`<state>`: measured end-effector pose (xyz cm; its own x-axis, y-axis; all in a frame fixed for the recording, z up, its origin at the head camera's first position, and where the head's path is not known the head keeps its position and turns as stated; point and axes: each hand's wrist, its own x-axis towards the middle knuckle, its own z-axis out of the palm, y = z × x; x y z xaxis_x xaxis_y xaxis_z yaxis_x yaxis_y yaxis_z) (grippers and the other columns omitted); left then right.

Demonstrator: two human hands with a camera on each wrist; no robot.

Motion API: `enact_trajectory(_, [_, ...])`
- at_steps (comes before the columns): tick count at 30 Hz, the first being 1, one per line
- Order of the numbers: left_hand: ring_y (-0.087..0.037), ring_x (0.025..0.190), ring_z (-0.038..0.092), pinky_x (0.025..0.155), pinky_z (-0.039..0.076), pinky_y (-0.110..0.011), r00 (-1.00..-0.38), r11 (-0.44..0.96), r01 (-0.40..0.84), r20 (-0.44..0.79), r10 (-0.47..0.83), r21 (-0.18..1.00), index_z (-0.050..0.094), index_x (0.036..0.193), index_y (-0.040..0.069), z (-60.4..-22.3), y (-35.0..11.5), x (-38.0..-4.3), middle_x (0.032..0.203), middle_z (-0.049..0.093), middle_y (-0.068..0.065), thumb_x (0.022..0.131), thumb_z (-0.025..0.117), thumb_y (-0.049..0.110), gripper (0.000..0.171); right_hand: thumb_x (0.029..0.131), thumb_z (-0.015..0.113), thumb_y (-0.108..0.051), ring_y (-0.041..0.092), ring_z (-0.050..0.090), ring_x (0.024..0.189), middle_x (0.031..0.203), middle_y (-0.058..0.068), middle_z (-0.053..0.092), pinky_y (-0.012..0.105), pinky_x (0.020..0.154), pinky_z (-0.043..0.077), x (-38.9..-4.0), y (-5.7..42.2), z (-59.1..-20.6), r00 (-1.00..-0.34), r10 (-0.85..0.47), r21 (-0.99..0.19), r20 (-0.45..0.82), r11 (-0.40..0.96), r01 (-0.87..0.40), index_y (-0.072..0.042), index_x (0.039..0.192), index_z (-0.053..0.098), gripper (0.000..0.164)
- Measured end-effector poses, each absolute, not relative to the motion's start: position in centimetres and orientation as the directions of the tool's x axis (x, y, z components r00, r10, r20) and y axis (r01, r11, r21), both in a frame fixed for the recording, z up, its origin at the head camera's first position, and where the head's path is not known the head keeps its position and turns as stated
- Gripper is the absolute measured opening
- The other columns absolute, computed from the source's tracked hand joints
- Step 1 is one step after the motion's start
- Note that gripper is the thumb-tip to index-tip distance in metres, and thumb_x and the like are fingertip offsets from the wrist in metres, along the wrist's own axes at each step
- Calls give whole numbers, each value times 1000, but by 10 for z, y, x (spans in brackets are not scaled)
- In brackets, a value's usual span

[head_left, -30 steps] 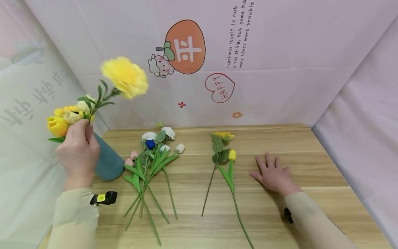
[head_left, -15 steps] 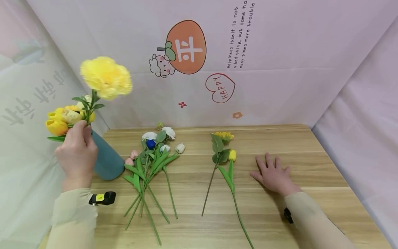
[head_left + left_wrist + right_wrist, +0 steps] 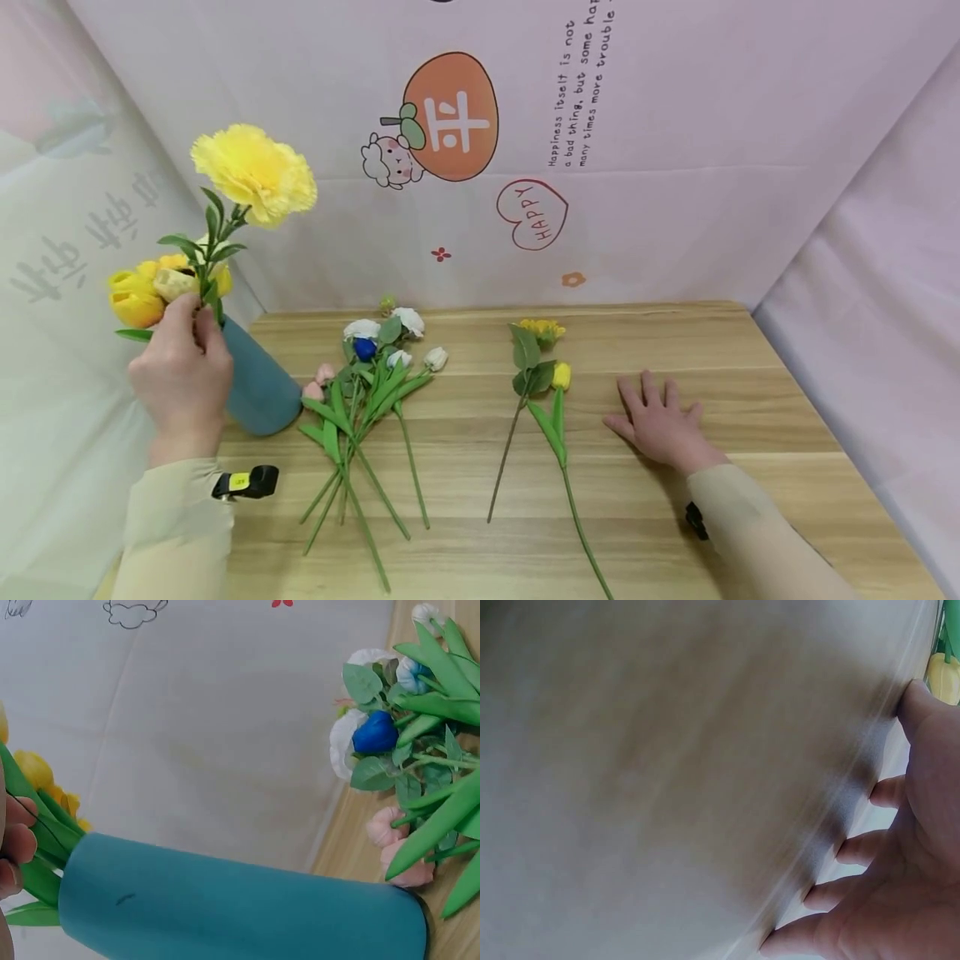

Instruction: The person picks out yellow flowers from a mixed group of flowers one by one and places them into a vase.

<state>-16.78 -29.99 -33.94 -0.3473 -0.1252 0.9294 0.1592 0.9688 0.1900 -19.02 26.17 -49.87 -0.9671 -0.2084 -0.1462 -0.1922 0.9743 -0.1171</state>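
My left hand [image 3: 183,375] pinches the stem of a yellow carnation [image 3: 255,175] at the mouth of a blue-green vase [image 3: 261,379]. The big bloom stands high above the fingers, leaning right. Yellow tulips [image 3: 135,298] and a pale tulip [image 3: 177,284] stick out of the vase beside it. In the left wrist view, fingertips [image 3: 19,840] lie close to the rim of the vase [image 3: 240,900]; the lower stem cannot be followed there. My right hand [image 3: 660,423] rests with fingers spread on the wooden table, holding nothing.
Right of the vase lies a crossed pile of white, pink and blue flowers [image 3: 367,392] on the table [image 3: 450,575]. Further right lie a sunflower [image 3: 542,331] and a yellow tulip [image 3: 561,375]. A printed cloth [image 3: 652,225] hangs behind the table.
The carnation's bloom has swung left and its stem stands more upright over the vase. My left hand has shifted slightly left and down. My right hand stays put.
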Motion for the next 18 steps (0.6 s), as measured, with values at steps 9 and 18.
enact_trajectory(9, [-41,55,55,45,39,-55,-273,960,172,947,-170,222,63,102,-5,-336,-297,-162,82,66,-23,98,54,14,21,97,38,-60,62,8,131,152,33,11,87,88,13,-190,262,-497,-965,-214,-120,-149,973,-198,-8,152,21,78])
enact_trajectory(18, [-40,51,53,30,21,-51,-200,975,219,980,-1,46,64,95,-2,-327,-273,-161,76,64,-22,94,56,9,14,97,38,-62,62,8,131,152,34,12,87,88,13,-190,262,-497,-965,-218,-118,-148,972,-202,-8,152,21,79])
